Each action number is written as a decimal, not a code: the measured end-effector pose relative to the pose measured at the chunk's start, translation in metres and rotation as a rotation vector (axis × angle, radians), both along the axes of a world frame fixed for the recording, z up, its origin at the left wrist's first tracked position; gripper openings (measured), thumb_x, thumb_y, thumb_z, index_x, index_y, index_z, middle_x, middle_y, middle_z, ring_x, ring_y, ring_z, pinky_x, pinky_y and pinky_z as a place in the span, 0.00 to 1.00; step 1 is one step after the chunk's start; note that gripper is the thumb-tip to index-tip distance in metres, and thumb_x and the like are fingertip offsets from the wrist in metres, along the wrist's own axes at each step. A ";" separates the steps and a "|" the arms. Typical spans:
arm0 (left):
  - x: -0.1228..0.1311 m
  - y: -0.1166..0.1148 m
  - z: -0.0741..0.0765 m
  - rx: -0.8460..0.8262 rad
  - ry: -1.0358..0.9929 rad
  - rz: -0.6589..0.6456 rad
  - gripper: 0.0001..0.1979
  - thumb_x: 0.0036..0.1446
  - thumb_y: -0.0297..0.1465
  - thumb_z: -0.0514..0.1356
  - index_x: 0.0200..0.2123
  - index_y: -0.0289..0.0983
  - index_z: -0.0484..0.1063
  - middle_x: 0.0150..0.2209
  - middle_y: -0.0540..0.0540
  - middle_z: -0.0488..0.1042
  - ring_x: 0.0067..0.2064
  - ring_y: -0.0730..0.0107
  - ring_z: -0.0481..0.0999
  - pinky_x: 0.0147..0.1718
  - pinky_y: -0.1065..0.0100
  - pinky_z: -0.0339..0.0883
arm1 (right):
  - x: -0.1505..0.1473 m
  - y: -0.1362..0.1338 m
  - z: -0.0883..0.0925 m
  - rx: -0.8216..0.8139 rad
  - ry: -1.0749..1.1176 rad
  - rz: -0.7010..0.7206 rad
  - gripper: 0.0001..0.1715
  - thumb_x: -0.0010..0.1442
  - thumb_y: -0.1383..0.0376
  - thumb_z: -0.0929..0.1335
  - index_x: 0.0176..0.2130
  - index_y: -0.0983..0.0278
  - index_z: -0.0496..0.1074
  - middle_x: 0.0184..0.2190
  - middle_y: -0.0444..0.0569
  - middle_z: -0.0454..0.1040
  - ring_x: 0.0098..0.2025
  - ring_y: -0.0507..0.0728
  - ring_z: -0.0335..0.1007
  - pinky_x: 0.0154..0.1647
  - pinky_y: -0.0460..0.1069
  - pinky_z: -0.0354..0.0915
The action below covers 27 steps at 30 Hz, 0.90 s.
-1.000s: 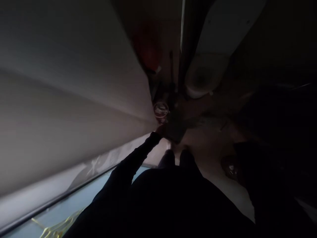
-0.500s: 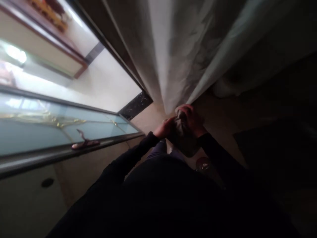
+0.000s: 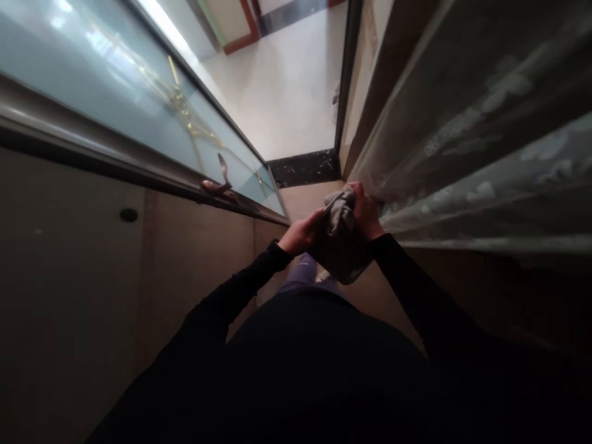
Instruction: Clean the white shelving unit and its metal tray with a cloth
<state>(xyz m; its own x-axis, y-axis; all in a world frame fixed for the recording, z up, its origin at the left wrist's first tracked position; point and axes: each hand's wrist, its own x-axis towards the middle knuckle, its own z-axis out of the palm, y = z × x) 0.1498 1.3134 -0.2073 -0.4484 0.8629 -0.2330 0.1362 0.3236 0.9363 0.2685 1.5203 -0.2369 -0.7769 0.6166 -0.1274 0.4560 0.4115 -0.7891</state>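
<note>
Both of my hands meet in front of my chest around a grey cloth [image 3: 341, 240]. My left hand [image 3: 303, 231] grips the cloth's left side with curled fingers. My right hand [image 3: 365, 213] is closed over its bunched top. The lower part of the cloth hangs loose below my hands. Black sleeves cover both arms to the wrist.
A frosted glass door with a gold pattern [image 3: 139, 86] and a curved metal handle [image 3: 221, 179] runs along the left. A sheer white curtain [image 3: 472, 142] hangs on the right. A dark stone threshold [image 3: 305, 168] crosses the pale floor ahead.
The view has swung from a dark corner with a glass to the doorway. My right hand joined my left on the cloth, and both keep hold of it.
</note>
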 end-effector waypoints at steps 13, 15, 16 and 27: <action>0.017 -0.013 -0.094 -0.303 0.125 -0.876 0.30 0.68 0.40 0.68 0.70 0.40 0.78 0.68 0.38 0.81 0.73 0.44 0.78 0.77 0.48 0.70 | 0.165 -0.345 -0.222 -0.730 -0.099 -1.507 0.20 0.59 0.44 0.67 0.41 0.54 0.65 0.35 0.49 0.78 0.43 0.67 0.77 0.46 0.57 0.70; 0.012 -0.019 -0.096 -0.356 0.086 -0.797 0.30 0.65 0.44 0.71 0.66 0.38 0.80 0.66 0.37 0.83 0.70 0.43 0.81 0.75 0.46 0.73 | 0.170 -0.324 -0.226 -0.695 -0.087 -1.478 0.19 0.59 0.45 0.67 0.41 0.54 0.65 0.36 0.48 0.78 0.42 0.66 0.77 0.45 0.56 0.70; 0.009 -0.023 -0.097 -0.426 0.038 -0.768 0.31 0.62 0.48 0.73 0.63 0.37 0.82 0.62 0.36 0.85 0.67 0.41 0.83 0.71 0.46 0.77 | 0.173 -0.312 -0.227 -0.674 -0.079 -1.433 0.18 0.59 0.46 0.68 0.41 0.54 0.65 0.36 0.49 0.78 0.42 0.65 0.77 0.45 0.56 0.70; 0.007 -0.032 -0.095 -0.326 0.000 -0.301 0.36 0.52 0.66 0.76 0.41 0.37 0.84 0.37 0.45 0.86 0.44 0.56 0.86 0.51 0.59 0.82 | 0.164 -0.217 -0.219 -0.312 0.019 -1.277 0.22 0.62 0.44 0.73 0.45 0.55 0.70 0.38 0.52 0.82 0.41 0.66 0.78 0.45 0.58 0.73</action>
<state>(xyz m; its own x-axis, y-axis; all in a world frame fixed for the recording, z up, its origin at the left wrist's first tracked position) 0.1572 1.2814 -0.3022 -0.1884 0.8365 -0.5145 0.2698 0.5478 0.7919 0.4329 1.3035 -0.4564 0.3248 0.8603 -0.3929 0.3731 -0.4984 -0.7826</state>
